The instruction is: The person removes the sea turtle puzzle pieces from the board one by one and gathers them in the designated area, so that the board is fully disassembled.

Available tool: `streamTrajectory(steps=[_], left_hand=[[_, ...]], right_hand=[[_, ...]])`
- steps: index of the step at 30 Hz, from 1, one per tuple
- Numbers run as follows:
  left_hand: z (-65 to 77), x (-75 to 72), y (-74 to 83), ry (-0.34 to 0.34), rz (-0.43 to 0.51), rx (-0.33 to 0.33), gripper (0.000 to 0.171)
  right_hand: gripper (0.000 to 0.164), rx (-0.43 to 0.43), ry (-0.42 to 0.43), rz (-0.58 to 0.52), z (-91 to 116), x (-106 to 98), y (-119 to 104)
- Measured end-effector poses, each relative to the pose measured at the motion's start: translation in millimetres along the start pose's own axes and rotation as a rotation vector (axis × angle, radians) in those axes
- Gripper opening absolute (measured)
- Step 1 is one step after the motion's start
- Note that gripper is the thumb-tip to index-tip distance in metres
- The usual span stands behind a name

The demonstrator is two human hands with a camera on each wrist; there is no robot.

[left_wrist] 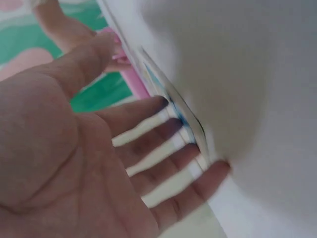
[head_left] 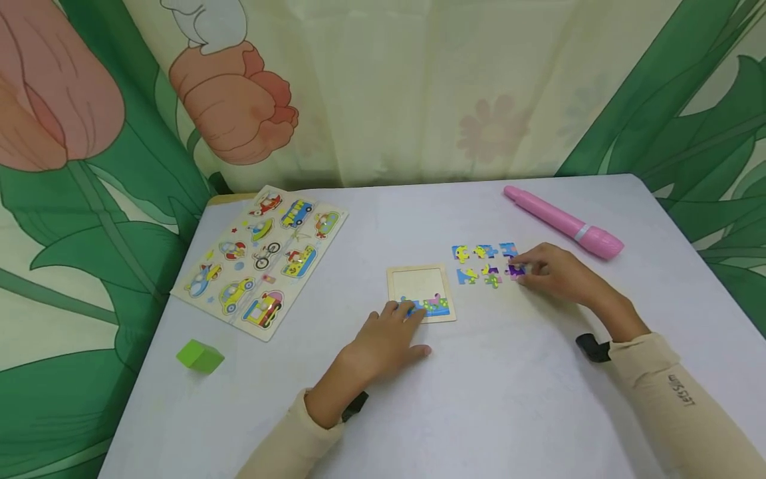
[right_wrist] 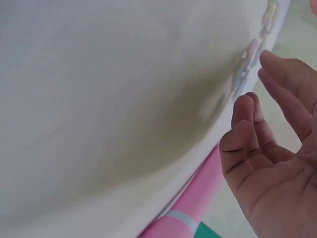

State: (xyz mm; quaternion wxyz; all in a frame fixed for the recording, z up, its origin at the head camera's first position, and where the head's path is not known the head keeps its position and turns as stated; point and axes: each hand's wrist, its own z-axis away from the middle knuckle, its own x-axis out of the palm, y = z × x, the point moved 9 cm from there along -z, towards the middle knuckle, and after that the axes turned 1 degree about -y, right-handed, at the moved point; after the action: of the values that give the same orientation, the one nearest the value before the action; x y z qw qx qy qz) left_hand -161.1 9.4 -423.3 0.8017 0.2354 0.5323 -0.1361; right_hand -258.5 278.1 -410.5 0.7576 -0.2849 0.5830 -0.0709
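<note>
My left hand (head_left: 385, 342) lies palm down with spread fingers, their tips at the lower edge of a square wooden puzzle tray (head_left: 417, 267). Colourful puzzle pieces (head_left: 437, 306) fill the tray's lower strip. In the left wrist view the fingers (left_wrist: 163, 176) are nearly straight along the tray's thin edge (left_wrist: 190, 114). To the right, my right hand (head_left: 556, 269) has its bent fingertips at a purple puzzle piece (head_left: 514, 271) on the table. Whether they pinch it cannot be made out; the right wrist view shows curled fingers (right_wrist: 240, 144) and no piece between them.
Several loose pieces (head_left: 487, 251) lie in two rows right of the tray. Behind my right hand is a pink pen-shaped toy (head_left: 553, 214). At left are a vehicle puzzle board (head_left: 245, 266) and a green block (head_left: 200, 356). A patterned curtain (head_left: 389, 86) hangs behind the table.
</note>
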Motion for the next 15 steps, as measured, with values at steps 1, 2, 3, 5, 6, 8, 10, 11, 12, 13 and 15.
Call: streamTrajectory(steps=[1,2,3,5,6,8,10,11,12,13,15], left_hand=[[-0.6,-1.2,-2.9,-0.005,0.027,0.012,0.068],[-1.3,-2.2,-5.9,-0.009,0.057,0.025,0.068],[-1.8,-3.4,-9.0,-0.011,0.087,0.036,0.068],[-3.2,-8.2,-15.1,-0.012,0.150,0.056,0.068],[-4.0,-11.4,-18.8,-0.007,0.182,0.058,0.068],[-6.8,-18.1,-28.6,0.020,0.228,0.054,0.070],[-10.3,-23.9,-41.3,0.056,0.247,0.031,0.071],[-12.0,-25.8,-48.2,0.071,0.248,0.015,0.073],[-13.6,-26.6,-54.8,0.081,0.242,-0.003,0.074],[-14.7,-26.7,-60.6,0.085,0.239,-0.016,0.076],[-16.7,-25.2,-69.2,0.075,0.231,-0.034,0.079]], right_hand=[[0.037,-0.008,0.003,0.001,-0.5,-0.9,-2.9],[0.036,-0.013,0.006,0.003,-0.9,-1.7,-6.1],[0.036,-0.019,0.009,0.005,-1.2,-2.3,-10.1],[0.035,-0.037,0.017,0.007,-0.9,-2.7,-19.0],[0.034,-0.040,0.012,0.004,-0.8,-1.7,-23.9],[0.033,-0.053,0.001,-0.004,-0.1,1.8,-34.7],[0.031,-0.093,-0.013,-0.019,-0.3,7.4,-48.5],[0.031,-0.113,-0.021,-0.026,-1.0,11.0,-55.8],[0.030,-0.137,-0.031,-0.038,-2.3,15.2,-63.6],[0.029,-0.163,-0.040,-0.044,-4.0,19.6,-71.9],[0.028,-0.201,-0.062,-0.055,-8.8,29.6,-88.8]])
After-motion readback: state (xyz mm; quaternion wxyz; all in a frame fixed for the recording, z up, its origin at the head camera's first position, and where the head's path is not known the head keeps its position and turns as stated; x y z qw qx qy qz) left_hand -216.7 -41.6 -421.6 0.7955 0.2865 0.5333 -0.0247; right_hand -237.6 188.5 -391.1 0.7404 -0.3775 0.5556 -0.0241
